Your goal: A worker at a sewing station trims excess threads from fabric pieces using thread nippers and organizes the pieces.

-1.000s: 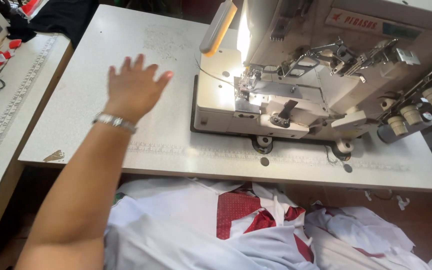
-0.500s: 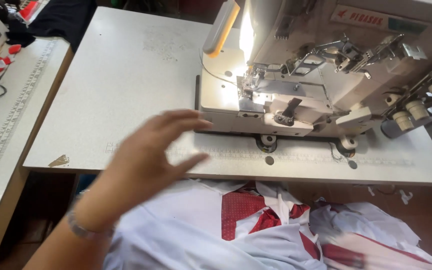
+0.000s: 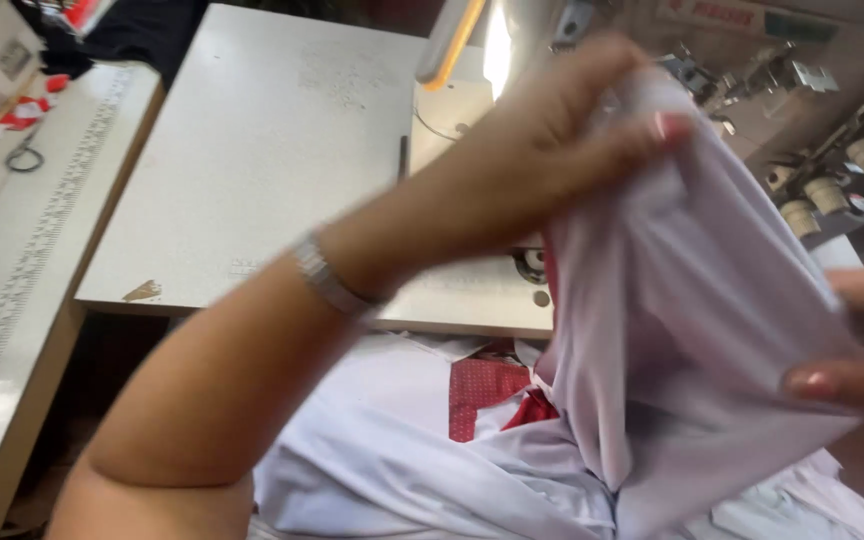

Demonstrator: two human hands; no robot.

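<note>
Head view, change: a second ago your left hand (image 3: 562,140) lay flat on the bare sewing table (image 3: 252,170); half a second ago it was sweeping down toward your lap. Now it is raised in front of the sewing machine (image 3: 802,110) with cloth in it.
Head view, meaning: judging from that, you have picked a piece off the lap pile and it is up and being spread out; nothing lies under the needle.
Left hand fingers: curled shut, pinching the top edge of the pale lilac fabric piece (image 3: 692,330) at about 12 o'clock of the cloth.
Right hand (image 3: 857,375): at 3 o'clock, only partly in frame; its thumb and fingers are closed on the cloth's right edge.
Fabric piece, place: hanging between your two hands, above your lap, hiding much of the machine.
Count, hands: two, both yours.
Count, held pieces: one.
Count, bracelet (image 3: 327,280): one, on the left wrist.
Count, lap pile (image 3: 402,440): white and red cloth at 6 o'clock; the number of pieces cannot be told.
Count, tables: two, with the side bench (image 3: 12,290) at 9 o'clock.
</note>
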